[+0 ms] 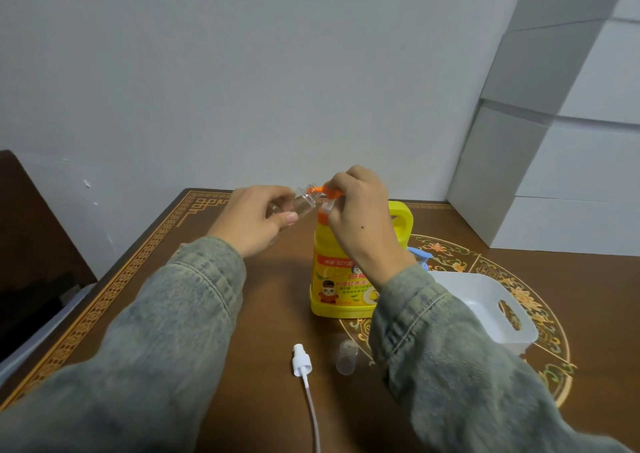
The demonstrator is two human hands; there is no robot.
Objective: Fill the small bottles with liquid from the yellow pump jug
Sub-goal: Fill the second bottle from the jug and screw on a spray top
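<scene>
Nearest, in front of the yellow pump jug [341, 279], a white spray head [302, 364] with its dip tube and a clear cap [346, 357] lie loose and light on the table [242, 314]. The jug probably handles heavy and stable. Above it, the right hand [360, 210] grips the orange pump head [329, 192]; the left hand [258, 218] holds a small clear bottle [301, 203], tilted, mouth at the spout. Light, slippery plastic: grip mid-body. A white basket [485, 300] crowds the jug's right; its left is open.
</scene>
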